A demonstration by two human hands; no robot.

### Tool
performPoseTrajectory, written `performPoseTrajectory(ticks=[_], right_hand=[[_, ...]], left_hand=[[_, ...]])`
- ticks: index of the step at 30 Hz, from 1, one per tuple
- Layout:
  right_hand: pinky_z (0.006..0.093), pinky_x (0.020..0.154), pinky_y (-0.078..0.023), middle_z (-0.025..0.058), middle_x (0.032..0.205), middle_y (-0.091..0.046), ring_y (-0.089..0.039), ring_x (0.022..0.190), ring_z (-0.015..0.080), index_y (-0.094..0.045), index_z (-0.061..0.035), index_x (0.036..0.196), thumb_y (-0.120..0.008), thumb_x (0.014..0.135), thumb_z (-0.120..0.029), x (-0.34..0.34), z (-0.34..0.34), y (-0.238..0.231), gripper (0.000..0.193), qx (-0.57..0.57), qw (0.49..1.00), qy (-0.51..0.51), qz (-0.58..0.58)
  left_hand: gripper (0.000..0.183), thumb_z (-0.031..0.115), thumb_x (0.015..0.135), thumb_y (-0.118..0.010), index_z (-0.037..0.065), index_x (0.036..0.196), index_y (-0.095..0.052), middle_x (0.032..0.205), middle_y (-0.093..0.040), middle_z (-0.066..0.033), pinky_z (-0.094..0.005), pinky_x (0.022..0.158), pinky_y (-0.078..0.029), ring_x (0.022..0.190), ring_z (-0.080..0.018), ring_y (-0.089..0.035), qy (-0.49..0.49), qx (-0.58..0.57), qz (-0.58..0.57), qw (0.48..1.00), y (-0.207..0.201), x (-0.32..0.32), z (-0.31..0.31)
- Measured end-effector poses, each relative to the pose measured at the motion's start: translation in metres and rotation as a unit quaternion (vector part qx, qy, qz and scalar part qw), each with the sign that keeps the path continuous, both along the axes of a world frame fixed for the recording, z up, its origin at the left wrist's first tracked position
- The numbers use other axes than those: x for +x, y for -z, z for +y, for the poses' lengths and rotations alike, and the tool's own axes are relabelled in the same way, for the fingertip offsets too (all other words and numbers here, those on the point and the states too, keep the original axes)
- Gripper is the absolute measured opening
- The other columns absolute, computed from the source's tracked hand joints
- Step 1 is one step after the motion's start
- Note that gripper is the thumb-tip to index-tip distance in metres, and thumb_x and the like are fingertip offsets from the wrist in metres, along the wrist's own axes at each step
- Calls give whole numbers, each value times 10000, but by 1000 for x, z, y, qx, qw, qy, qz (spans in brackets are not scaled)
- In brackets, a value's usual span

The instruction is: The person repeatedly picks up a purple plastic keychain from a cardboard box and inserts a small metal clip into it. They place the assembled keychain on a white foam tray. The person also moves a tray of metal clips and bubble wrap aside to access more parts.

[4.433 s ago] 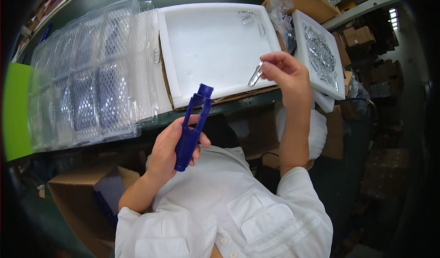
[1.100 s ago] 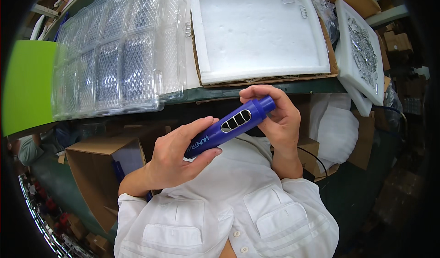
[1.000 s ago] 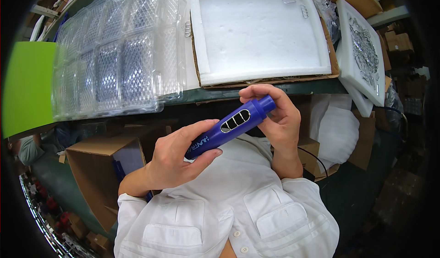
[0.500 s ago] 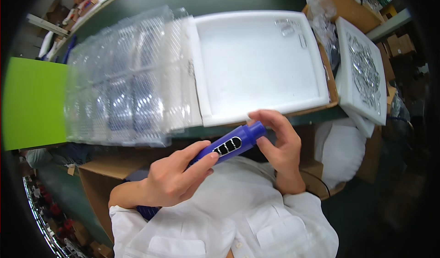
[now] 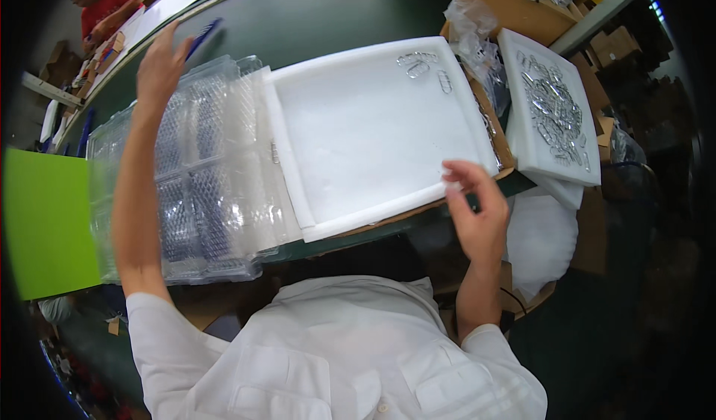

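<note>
My left hand (image 5: 159,68) reaches over the far left table, fingers stretched out and apart. A slim dark-blue thing (image 5: 203,38) lies beside its thumb; I cannot tell whether it is the blue tube seen earlier. Over the near right corner of a shallow white foam tray (image 5: 289,189) hovers my right hand (image 5: 483,210), its thumb and forefinger apart and curved. Several silver wire clips (image 5: 418,68), shaped like large paper clips, rest in the tray's far right corner. No held thing shows in the right hand.
Left of the tray, clear plastic blister trays (image 5: 216,159) hold dark-blue items, with a bright green board (image 5: 48,218) beyond. On the right, a tilted white foam tray (image 5: 522,133) bears many silver clips. Behind stand a cardboard box (image 5: 514,6) and a person (image 5: 112,6) in red.
The thick blue tube is no longer between my hands. My left hand has swung far forward and left; my right has shifted slightly right, over the tray's edge. The view has turned somewhat.
</note>
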State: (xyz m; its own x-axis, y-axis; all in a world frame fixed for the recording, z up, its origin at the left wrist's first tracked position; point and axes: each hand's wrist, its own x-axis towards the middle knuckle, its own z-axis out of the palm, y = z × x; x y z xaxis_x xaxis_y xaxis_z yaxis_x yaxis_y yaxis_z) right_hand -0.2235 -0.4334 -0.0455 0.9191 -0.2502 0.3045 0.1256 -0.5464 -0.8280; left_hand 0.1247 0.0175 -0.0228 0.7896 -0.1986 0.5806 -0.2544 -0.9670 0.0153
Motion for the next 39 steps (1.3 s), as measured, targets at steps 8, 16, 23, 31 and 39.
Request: performPoseTrajectory(ticks=[8,16,23,31,39], right_hand=[[492,880,-568,188,1071,-754,-739,990,370,-749,-45,1120,-615,1034,-141,168,-56,23,186,-366,926,-41,-80],[393,1083,-497,209,1303,-726,-685,1225,333,-723,-54,1350,-630,1042,-262,279,-172,83,383,-427,898,-103,31],[402,1068,-494,204,1327,-688,-671,1212,317,-666,-25,1365,-652,1046,-347,278,-143,85,453,-433,894,-53,102],[338,959,-555,134,1297,-696,-703,1120,239,-680,-47,1349,-637,1073,-233,167,-61,33,336,-256,963,0,90],[324,845,-576,117,1195,-697,-701,1024,220,-701,-35,1316,-627,1051,-35,91,-57,49,275,-395,903,-141,-89]], left_hand=[[351,27,1069,-588,10,1417,-626,1384,-692,-112,-388,1100,-501,1240,-232,-651,-87,-156,-82,981,4,-328,141],[133,67,946,-600,48,1004,-718,950,-710,-53,-283,644,-480,728,-126,-601,-374,-673,58,635,154,-636,192],[557,278,941,-709,31,1431,-613,1492,-597,-215,-540,1135,-474,1371,-454,-571,-648,-20,586,486,213,-852,132],[371,226,878,-745,61,1211,-759,1187,-761,-202,-495,989,-570,1140,-404,-722,-710,-75,473,516,221,-839,212],[271,309,1028,-589,83,935,-707,862,-736,-118,-374,515,-560,604,-212,-667,-592,-786,-21,176,403,-747,337]])
